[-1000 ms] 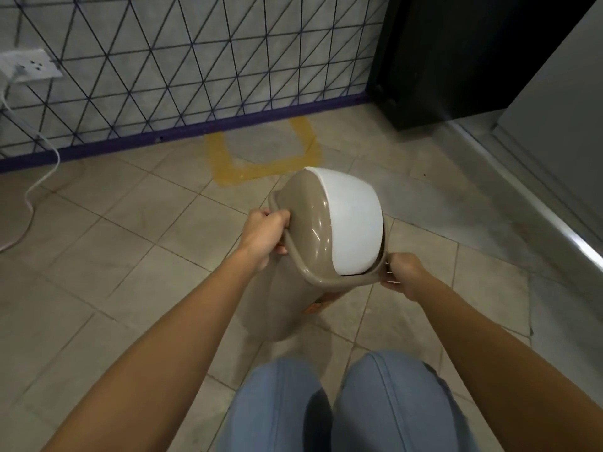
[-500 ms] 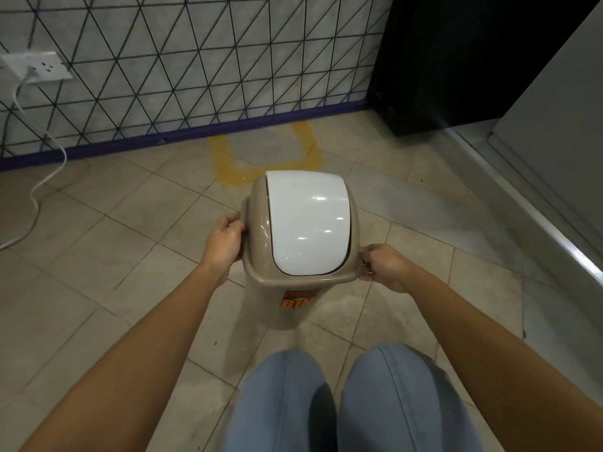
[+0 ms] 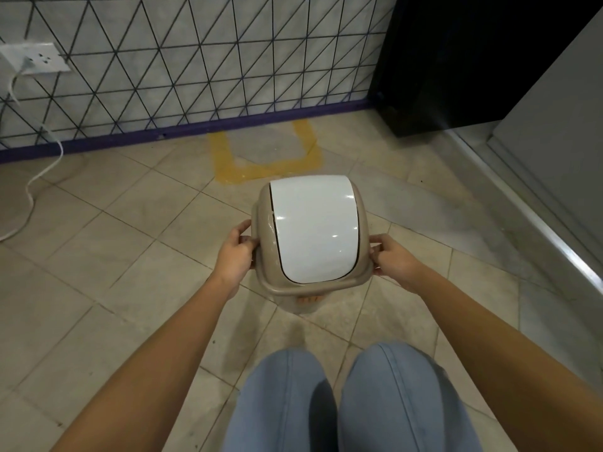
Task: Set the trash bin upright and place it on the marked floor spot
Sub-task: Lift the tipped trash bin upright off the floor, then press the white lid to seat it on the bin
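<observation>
— How did you have hold of it at that point?

— My left hand (image 3: pixel 235 256) and right hand (image 3: pixel 393 263) were each closed on the brown rim of the trash bin (image 3: pixel 311 243), one on either side, with the white swing lid (image 3: pixel 313 228) between them. Thumbs on top, fingers curled under the lip.

— And the bin itself?

— It was upright, long axis vertical, its body hanging straight below my hands and just in front of my knees (image 3: pixel 342 396). I couldn't tell whether its base touched the tiles.

— Where was the target from there?

— The yellow taped outline (image 3: pixel 266 166) lay straight ahead on the far side of the bin, against the purple baseboard (image 3: pixel 195 130), a touch to the left. The bin's far edge appeared just short of the tape's near strip. Both hands were about equally near it, so I judged the move as a level push forward, then down inside the outline.
</observation>
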Motion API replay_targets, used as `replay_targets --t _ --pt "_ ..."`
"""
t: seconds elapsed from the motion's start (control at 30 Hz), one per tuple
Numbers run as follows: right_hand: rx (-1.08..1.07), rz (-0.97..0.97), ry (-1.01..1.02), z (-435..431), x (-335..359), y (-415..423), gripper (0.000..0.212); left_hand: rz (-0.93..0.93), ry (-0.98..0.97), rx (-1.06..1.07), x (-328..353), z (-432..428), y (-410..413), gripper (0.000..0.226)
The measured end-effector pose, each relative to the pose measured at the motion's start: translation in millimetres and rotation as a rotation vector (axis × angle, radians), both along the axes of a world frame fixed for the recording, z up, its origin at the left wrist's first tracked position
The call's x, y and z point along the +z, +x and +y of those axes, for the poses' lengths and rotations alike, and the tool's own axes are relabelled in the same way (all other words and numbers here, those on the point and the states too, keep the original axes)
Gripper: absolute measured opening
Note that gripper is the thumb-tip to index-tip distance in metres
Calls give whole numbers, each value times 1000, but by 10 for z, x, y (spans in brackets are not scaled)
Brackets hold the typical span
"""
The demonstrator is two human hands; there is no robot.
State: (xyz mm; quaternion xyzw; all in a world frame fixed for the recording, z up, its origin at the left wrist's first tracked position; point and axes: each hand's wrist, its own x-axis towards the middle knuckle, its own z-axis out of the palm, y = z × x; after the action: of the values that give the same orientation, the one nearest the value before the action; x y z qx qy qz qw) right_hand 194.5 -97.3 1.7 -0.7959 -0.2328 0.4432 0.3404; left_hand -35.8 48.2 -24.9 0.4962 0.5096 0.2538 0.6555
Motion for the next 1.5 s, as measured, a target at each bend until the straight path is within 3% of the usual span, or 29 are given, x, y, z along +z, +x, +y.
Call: replay_targets --t 0.17,0.27,0.43,0.7,1.0,1.17,1.27,1.37,1.5 --pt "205 -32 37 -36 100 -1 86 2 57 -57 33 -25 -53 61" --pt "311 5 35 -71 114 -36 104 14 92 -157 70 -99 -142 77" --pt "307 -14 82 -75 83 -111 124 2 150 -326 62 -213 -303 91" --pt "292 -83 143 -89 76 -119 121 44 245 -407 44 -291 -311 123" --pt "169 -171 201 54 -80 -241 123 248 470 -207 11 -402 -188 109" --pt "130 -241 202 208 -119 -235 113 327 532 -75 -45 -518 -100 103" --pt "105 -386 213 220 -127 -269 102 351 593 5 -77 -549 -67 91" --pt "132 -678 304 194 -84 -330 98 397 714 39 -90 -575 -66 87" --pt "327 -995 441 212 18 -414 78 541 943 -2 -58 -608 -47 82"
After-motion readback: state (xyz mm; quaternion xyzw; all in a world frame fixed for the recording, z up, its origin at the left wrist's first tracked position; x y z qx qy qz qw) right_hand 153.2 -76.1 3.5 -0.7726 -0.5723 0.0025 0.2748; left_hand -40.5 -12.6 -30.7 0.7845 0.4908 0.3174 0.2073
